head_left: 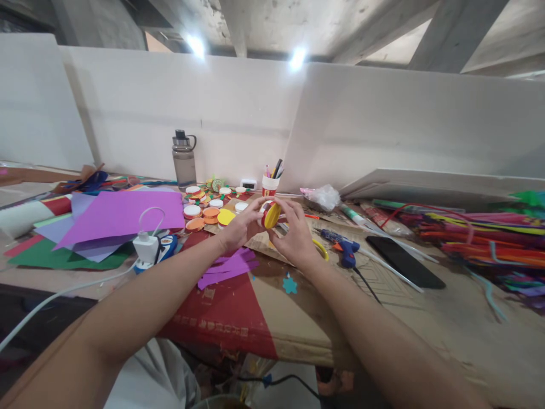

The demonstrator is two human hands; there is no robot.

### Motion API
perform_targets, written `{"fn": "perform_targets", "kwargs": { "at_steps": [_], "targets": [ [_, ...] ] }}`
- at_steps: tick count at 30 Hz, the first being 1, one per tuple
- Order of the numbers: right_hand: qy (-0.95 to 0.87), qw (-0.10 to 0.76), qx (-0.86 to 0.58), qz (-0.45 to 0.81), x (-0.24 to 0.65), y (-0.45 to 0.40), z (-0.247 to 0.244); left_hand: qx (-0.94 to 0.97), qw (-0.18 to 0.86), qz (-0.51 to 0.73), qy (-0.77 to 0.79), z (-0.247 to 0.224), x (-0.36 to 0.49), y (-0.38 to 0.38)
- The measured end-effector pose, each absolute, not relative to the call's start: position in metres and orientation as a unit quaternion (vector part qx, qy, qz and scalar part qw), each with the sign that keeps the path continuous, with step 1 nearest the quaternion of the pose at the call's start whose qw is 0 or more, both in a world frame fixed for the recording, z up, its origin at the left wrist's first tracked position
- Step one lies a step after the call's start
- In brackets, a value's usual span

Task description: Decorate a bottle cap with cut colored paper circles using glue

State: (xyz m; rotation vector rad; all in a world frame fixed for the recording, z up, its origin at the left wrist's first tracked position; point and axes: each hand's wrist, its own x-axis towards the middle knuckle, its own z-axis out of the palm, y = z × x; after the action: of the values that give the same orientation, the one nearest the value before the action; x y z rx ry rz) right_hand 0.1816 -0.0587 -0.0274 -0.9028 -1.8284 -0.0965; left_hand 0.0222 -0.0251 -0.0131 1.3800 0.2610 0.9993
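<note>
In the head view, the person's two hands meet above the worktop (306, 329) and share a yellow-faced disc (272, 216). It is tipped on edge, lifted off the surface, its yellow face turned toward the right. The left hand (240, 228) grips its far-left side with bent fingers; the right hand (297, 232) curves about it, fingers at the upper edge and thumb near the lower one. The exact contact under the fingertips is too small to make out.

Just beyond the left hand lie a flat yellow disc (226, 217) and several orange discs (210, 213), with purple strips (225, 267) below its wrist. A blue glue gun (347, 253) rests to the right of the right hand, apart from it.

The step in hand seems to be handling and adjusting the piece with both hands. As a judgement, the next move calls for a steady left-hand hold on the rim, while the right fingers work lightly, without denting or skewing the yellow face.
</note>
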Motion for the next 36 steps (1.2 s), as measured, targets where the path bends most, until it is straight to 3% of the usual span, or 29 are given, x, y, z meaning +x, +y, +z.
{"fn": "perform_targets", "kwargs": {
  "at_steps": [7, 18, 25, 30, 36],
  "targets": [
    [-0.769, 0.523, -0.368, -0.005, 0.184, -0.061, -0.024, 0.651, 0.674, 0.329, 0.119, -0.004, 0.003, -0.015],
    [-0.771, 0.523, -0.363, -0.014, 0.187, -0.065, -0.017, 0.664, 0.642, 0.367, 0.116, 0.0, -0.003, -0.014],
    [-0.62, 0.634, -0.39, 0.25, 0.189, -0.061, -0.014, 0.647, 0.616, 0.427, 0.139, -0.009, 0.002, -0.012],
    [-0.542, 0.554, -0.458, 0.435, 0.188, -0.059, -0.013, 0.701, 0.54, 0.446, 0.138, -0.013, 0.005, -0.007],
    [-0.565, 0.484, -0.487, 0.457, 0.187, -0.057, -0.02, 0.733, 0.513, 0.426, 0.134, -0.013, 0.01, -0.008]
  ]
}}
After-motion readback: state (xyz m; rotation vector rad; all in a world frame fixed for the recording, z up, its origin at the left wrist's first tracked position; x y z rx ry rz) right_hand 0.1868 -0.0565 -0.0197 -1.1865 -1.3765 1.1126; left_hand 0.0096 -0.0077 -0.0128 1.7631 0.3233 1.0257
